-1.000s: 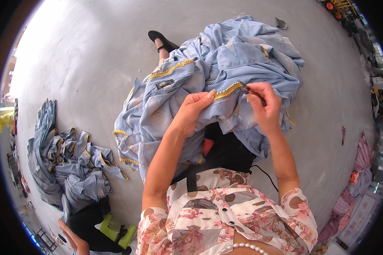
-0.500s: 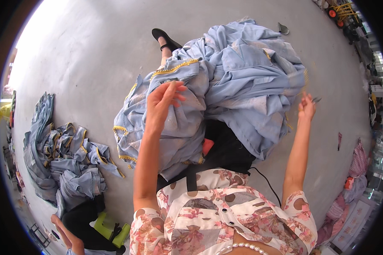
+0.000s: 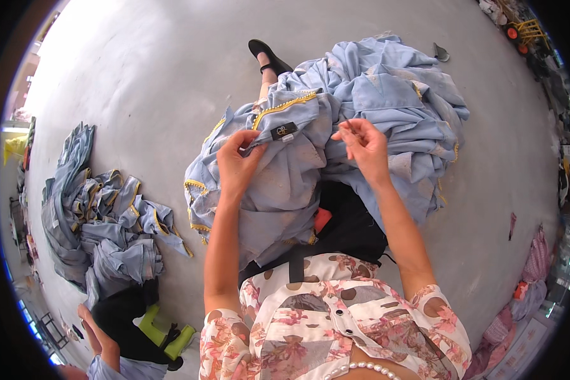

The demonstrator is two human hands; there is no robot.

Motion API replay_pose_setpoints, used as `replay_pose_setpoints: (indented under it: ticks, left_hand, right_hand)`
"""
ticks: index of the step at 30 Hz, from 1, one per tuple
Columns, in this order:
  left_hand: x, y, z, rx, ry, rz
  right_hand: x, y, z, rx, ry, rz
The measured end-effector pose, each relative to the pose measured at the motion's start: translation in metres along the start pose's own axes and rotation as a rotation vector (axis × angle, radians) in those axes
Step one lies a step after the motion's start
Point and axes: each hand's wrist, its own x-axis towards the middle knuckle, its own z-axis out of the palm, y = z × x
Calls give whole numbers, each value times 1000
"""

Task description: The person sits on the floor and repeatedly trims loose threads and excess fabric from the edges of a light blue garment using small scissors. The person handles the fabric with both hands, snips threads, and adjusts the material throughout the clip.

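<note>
A heap of light blue cloth garments lies over my lap, with a blue garment [image 3: 269,171] trimmed in yellow on the near left side. Its black label [image 3: 283,131] with a small white tag faces up below the yellow beaded trim [image 3: 285,107]. My left hand [image 3: 235,168] pinches the edge of this garment just left of the label. To the right of the label, my right hand [image 3: 367,152] is closed around small dark thread snips [image 3: 348,124], mostly hidden by the fingers. The right hand hovers over the larger blue cloth pile [image 3: 392,95].
Another pile of blue garments [image 3: 117,221] lies on the floor at left. Beside it sits a person in black trousers [image 3: 123,326], near a lime-green stool [image 3: 155,329]. Pink bundles [image 3: 535,263] line the right side. A yellow cart [image 3: 527,30] stands far right.
My right hand has swung inward from the right side of the pile to near the label. My left hand has come down and now pinches the garment, and the label shows more fully.
</note>
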Motion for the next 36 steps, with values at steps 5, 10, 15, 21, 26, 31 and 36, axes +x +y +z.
replay_pose_setpoints:
  ticks: [5, 10, 15, 21, 26, 31, 36]
  left_hand:
    - [-36, 25, -12, -122, 12, 31]
    - [-94, 42, 4, 207, -214, 488]
    - [-121, 42, 28, 119, -456, 472]
    - [-108, 34, 17, -38, -107, 255]
    - [-89, 26, 27, 272, -171, 435]
    - [-121, 14, 42, 275, -648, 346]
    - [-139, 3, 53, 312, -771, 474]
  right_hand:
    - [13, 17, 27, 107, 13, 109]
    - [9, 20, 26, 184, -58, 325]
    - [-24, 7, 2, 446, -7, 304]
    - [-98, -24, -79, 419, 201, -135]
    - [-152, -40, -146, 420, 564, -370]
    - [-163, -21, -184, 465, 822, -242]
    - [-174, 34, -234, 45, 1048, 239]
